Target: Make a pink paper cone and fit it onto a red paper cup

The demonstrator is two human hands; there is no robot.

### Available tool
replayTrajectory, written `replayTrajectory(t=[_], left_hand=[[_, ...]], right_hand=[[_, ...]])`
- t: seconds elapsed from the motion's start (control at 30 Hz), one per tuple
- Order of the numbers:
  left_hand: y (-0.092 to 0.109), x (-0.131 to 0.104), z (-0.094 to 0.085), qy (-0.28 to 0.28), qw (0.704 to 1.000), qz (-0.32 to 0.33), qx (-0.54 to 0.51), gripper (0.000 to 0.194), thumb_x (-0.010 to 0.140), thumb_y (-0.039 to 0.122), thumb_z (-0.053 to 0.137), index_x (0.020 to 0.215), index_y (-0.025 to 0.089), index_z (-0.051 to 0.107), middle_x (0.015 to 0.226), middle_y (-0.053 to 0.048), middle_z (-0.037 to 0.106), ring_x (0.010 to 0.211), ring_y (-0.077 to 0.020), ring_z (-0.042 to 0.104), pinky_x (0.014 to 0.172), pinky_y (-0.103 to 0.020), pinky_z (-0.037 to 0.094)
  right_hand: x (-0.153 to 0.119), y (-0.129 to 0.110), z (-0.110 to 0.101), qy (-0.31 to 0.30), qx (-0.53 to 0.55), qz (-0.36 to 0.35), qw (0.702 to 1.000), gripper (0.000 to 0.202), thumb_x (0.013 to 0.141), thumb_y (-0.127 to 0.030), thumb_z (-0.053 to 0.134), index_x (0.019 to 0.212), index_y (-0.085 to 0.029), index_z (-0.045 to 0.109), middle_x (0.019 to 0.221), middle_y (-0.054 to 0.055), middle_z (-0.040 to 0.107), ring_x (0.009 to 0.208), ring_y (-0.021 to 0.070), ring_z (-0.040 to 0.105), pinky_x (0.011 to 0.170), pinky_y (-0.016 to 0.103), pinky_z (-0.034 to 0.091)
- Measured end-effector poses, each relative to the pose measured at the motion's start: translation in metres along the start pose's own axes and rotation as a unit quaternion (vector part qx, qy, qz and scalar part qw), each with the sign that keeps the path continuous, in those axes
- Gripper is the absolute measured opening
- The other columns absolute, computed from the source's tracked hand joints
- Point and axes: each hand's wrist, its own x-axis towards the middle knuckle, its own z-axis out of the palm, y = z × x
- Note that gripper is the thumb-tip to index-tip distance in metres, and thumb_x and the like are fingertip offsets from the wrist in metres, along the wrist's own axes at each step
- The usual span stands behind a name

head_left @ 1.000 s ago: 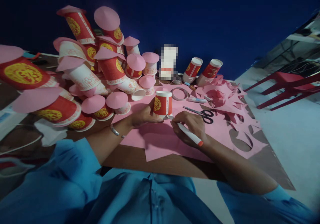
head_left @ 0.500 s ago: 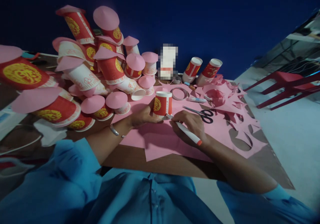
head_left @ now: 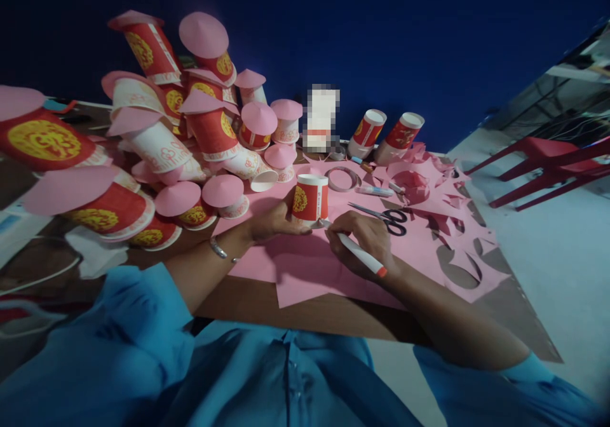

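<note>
A red and white paper cup with a yellow emblem is in my left hand, whose thumb lies along the cup's lower rim; the other fingers are partly hidden behind it. My right hand grips a white marker pen with a red end. The pen's tip meets the cup near its bottom edge. Under both hands spread sheets of pink paper. Black-handled scissors lie just beyond my right hand, and a roll of tape rests behind the cup.
Several cups with pink cone tops are piled at the left. Two stacks of cups stand at the back right. Cut pink scraps cover the table's right side. A red stool stands on the floor beyond.
The pen in my right hand has shifted very slightly to the right along the cup's lower edge. My left hand and the cup stay almost still.
</note>
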Motion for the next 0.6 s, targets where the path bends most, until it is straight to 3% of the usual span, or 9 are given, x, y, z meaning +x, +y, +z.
replayTrajectory(t=[0.6], left_hand=[[-0.002, 0.0002, -0.001, 0.004, 1.0, -0.009, 0.017, 0.092, 0.072, 0.027, 0.092, 0.151, 0.023, 0.045, 0.134, -0.016, 0.072, 0.132, -0.0356, 0.065, 0.11, -0.051, 0.052]], right_hand=[[-0.0003, -0.0022, 0.0001, -0.017, 0.006, -0.005, 1.0, 0.015, 0.092, -0.008, 0.064, 0.092, -0.022, 0.057, 0.071, -0.001, 0.069, 0.058, 0.0112, 0.065, 0.056, 0.022, 0.051]])
